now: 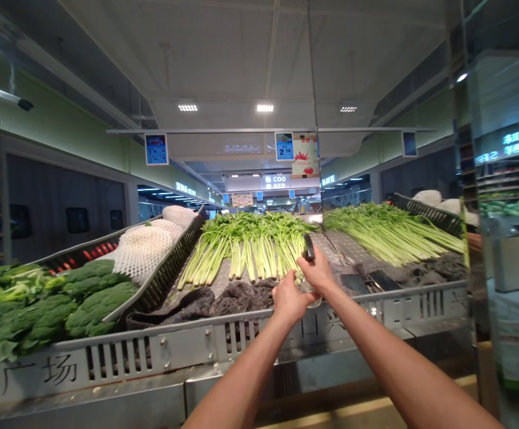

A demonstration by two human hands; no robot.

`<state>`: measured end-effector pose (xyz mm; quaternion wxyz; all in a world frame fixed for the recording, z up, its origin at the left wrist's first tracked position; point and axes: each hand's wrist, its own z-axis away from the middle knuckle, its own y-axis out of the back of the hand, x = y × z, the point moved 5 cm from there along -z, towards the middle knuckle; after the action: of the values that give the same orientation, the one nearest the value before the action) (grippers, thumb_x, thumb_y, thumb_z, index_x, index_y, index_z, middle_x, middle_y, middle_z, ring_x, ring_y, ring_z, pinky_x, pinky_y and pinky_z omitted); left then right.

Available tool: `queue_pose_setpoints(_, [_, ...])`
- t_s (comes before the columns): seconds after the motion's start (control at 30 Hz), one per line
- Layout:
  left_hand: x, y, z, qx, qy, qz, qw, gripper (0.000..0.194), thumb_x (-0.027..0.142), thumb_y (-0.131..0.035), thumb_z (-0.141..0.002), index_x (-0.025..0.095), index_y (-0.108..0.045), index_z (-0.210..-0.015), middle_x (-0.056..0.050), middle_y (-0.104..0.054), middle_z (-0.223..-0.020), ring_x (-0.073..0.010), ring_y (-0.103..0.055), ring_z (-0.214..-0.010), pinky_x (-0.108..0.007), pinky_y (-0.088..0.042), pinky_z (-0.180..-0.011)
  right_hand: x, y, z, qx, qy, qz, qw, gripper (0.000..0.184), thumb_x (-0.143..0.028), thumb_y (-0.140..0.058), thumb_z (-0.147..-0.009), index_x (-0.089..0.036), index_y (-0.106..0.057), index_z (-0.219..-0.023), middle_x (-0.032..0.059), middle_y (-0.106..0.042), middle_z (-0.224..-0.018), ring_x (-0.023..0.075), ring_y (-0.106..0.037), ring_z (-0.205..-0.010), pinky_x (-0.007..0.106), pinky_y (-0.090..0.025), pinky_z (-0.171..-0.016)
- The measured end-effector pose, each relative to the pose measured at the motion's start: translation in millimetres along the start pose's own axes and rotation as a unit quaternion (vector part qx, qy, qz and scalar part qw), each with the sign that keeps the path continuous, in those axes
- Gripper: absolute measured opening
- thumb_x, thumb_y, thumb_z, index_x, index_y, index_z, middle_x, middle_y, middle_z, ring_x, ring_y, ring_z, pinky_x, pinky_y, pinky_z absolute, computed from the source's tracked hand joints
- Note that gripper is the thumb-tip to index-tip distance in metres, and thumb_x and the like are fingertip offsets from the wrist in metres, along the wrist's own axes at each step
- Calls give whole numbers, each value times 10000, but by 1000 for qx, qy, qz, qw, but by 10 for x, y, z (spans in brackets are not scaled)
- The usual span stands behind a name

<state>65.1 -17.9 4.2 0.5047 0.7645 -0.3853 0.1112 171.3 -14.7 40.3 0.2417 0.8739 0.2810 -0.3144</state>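
Observation:
In front of the display, my right hand [316,269] is closed around the upper part of what looks like a spray bottle [308,245] with a black head. My left hand [290,297] grips its lower, clear part from the left side; much of the bottle is hidden by the fingers. Just beyond both hands lies a wide row of celery [259,241], leafy ends to the back and pale stalks towards me. A crumpled dark cloth [241,298] lies along the front of the shelf, below the stalk ends.
A grey slotted rail [187,342] edges the display. To the left are broccoli [100,298] and a black crate [174,271] with white foam netting [145,244]. A mirror panel [388,179] on the right reflects the celery. Price signs [285,146] hang overhead.

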Motion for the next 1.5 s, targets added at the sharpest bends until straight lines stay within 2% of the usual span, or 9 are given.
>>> queue_pose_setpoints(0.3, [155, 97, -47, 13, -21, 7, 1000, 689, 429, -632, -530, 194, -401, -1135, -74, -536, -1092, -214, -485, -1002, -270, -356, -793, -113, 119, -75, 48, 44, -16, 998, 217, -325, -444, -601, -180, -489, -756, 2, -542, -658, 131, -473, -572, 243, -352, -550])
queue_pose_setpoints(0.43, [129, 36, -45, -8, -9, 6, 1000, 712, 431, -642, -509, 189, -401, -1134, -74, -539, -1090, -219, -492, -990, -277, -360, -788, -49, 116, -67, 45, 17, 15, 999, 178, -332, -456, -590, -182, -477, -684, 0, -524, -612, 134, -466, -556, 243, -342, -538])
queue_pose_setpoints(0.6, [59, 20, -31, -11, -13, 5, 1000, 712, 449, -636, -506, 190, -403, -1128, -66, -548, -1073, -211, -506, -964, -277, -367, -776, -67, 86, -9, 22, 3, 22, 999, 200, -333, -453, -589, -180, -485, -715, -6, -511, -594, 134, -457, -537, 241, -330, -517])
queue_pose_setpoints(0.87, [56, 311, -37, 33, -28, 26, 999, 684, 452, -629, -519, 206, -403, -1116, -61, -543, -1067, -209, -499, -958, -273, -373, -755, -390, 29, -59, 40, 63, 26, 997, 224, -329, -436, -605, -178, -484, -764, -3, -522, -641, 126, -448, -564, 234, -323, -529])
queue_pose_setpoints(1.03, [-106, 280, -20, -15, 4, 41, 999, 670, 458, -642, -497, 191, -435, -1076, -54, -556, -1043, -212, -512, -930, -270, -382, -738, -331, -138, -34, 3, 13, 94, 995, 182, -344, -441, -601, -181, -475, -675, -1, -492, -568, 124, -420, -514, 233, -289, -487])
queue_pose_setpoints(1.17, [-225, 300, 10, -18, 15, 39, 999, 700, 447, -648, -498, 184, -416, -1104, -59, -553, -1053, -210, -511, -940, -263, -377, -750, -327, -245, 19, -14, 8, 93, 996, 177, -342, -447, -598, -184, -475, -672, 0, -497, -578, 127, -425, -524, 232, -289, -486])
queue_pose_setpoints(1.33, [-275, 469, 19, 12, 16, 38, 999, 712, 454, -643, -506, 193, -401, -1123, -61, -538, -1087, -210, -503, -962, -276, -361, -780, -517, -314, 40, -9, 40, 45, 998, 189, -327, -454, -594, -182, -475, -714, -5, -510, -603, 129, -443, -548, 238, -320, -522])
queue_pose_setpoints(1.5, [-270, 672, 13, 65, -3, 26, 998, 697, 430, -645, -523, 211, -392, -1133, -63, -521, -1113, -207, -484, -996, -275, -347, -799, -737, -337, 45, 12, 70, -3, 997, 247, -322, -449, -600, -182, -485, -801, -3, -529, -652, 132, -459, -580, 239, -333, -537])
